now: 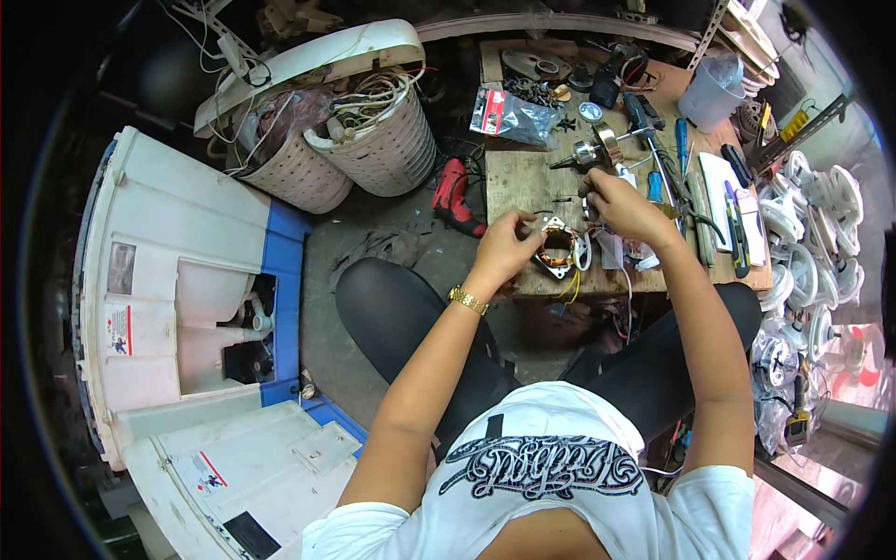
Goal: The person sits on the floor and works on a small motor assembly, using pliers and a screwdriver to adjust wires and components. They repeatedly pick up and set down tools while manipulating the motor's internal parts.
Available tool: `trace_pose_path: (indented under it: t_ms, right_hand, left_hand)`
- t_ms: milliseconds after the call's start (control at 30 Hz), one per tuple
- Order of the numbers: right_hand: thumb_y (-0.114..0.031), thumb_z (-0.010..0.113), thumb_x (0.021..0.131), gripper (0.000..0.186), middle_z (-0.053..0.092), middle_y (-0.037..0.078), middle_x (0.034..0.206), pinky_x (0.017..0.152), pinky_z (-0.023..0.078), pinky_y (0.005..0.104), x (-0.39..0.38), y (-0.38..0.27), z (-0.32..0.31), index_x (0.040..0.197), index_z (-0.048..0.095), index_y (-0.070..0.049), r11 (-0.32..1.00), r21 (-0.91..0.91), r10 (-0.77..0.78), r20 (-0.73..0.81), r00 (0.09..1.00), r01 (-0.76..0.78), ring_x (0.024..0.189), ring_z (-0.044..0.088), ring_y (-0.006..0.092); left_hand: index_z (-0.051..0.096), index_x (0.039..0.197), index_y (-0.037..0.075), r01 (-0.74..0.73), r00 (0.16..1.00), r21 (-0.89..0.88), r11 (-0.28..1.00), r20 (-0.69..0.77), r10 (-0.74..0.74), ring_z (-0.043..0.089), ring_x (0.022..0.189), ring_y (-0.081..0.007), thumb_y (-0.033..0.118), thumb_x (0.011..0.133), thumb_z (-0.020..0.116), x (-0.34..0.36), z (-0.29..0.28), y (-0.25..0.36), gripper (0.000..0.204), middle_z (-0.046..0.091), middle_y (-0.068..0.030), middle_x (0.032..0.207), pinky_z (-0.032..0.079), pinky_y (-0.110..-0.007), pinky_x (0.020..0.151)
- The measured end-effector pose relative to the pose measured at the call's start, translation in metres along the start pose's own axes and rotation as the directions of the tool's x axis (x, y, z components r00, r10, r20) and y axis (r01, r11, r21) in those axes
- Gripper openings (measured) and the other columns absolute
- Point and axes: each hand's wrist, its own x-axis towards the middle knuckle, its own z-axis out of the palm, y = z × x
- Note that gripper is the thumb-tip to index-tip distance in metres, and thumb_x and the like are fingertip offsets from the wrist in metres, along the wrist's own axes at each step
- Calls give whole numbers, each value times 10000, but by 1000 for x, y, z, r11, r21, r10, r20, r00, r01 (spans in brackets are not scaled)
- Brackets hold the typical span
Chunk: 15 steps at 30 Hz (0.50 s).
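Note:
An open motor stator [558, 248] with copper windings and a pale frame lies near the table's front edge, its yellow wires hanging over. Bent around its left rim are the thumb and fingers of my left hand [507, 246], closed on it. Just beyond and to the right, my right hand [623, 207] is closed in a pinch. Its fingertips are at a small metal part [588, 207], and what they grip is too small to make out. A white ring-shaped piece [582, 252] sits against the stator's right side. Behind my right hand lies a metal motor shaft assembly [586, 152].
The wooden table [513, 177] carries a plastic bag of parts [513, 119], a hammer [644, 117], screwdrivers [681, 145] and a translucent bucket [712, 91]. A red power drill [457, 198] lies on the floor. White fan parts [803, 215] hang at right; wire-filled baskets [378, 140] stand left.

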Motion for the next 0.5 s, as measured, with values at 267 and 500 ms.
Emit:
trace_pose_path:
  t_ms: [267,500]
  right_hand:
    - [-137,600,974,185,625,195,833,741,481,420,8,-10,-36,1032,594,39,987,158,0,131,991,-21,774,593,319]
    - [-192,575,993,253,659,203,884,770,485,437,14,-6,-54,1053,627,48,1000,13,-23,228,973,21,804,617,338]
  left_hand:
    - [700,1101,-43,82,995,149,985,48,-90,698,891,-243,300,829,738,-7,12,7,439,731,-175,992,531,-358,819]
    - [698,1042,1,12,987,-43,999,-159,-18,650,913,-338,210,754,731,-21,25,12,357,632,-170,966,521,-404,833]
